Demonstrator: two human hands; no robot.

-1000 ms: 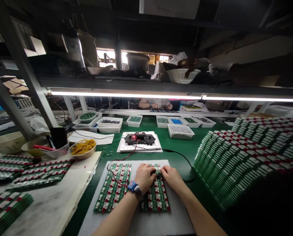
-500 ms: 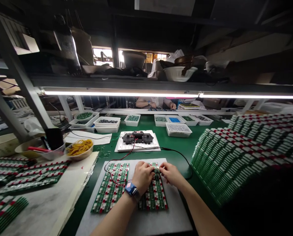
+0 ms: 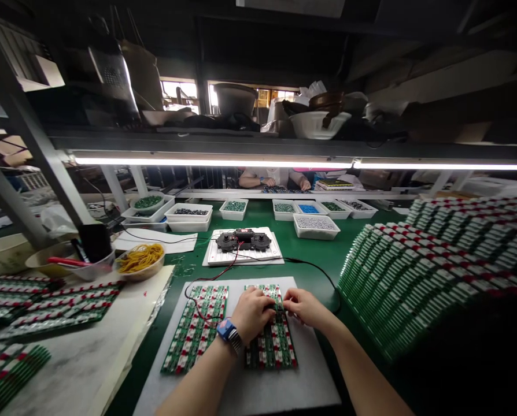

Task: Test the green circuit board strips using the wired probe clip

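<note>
Two green circuit board panels lie side by side on a white foam mat (image 3: 241,387). My left hand (image 3: 252,315), with a blue watch on the wrist, rests on the right panel (image 3: 273,344). My right hand (image 3: 304,306) meets it there, and both pinch a small part on the panel's upper half. The left panel (image 3: 195,329) lies untouched, crossed by red and black wires running to a black test fixture (image 3: 243,240) on a white tray behind.
A big slanted stack of green boards (image 3: 427,266) fills the right. More panels (image 3: 54,306) lie at left beside a bowl of rubber bands (image 3: 141,260). White part bins (image 3: 314,226) line the back. Another person's hands (image 3: 284,182) work across the bench.
Both hands shifted slightly up the right panel and stay pinched together on it. The camera view drifted a little; nothing else moved.
</note>
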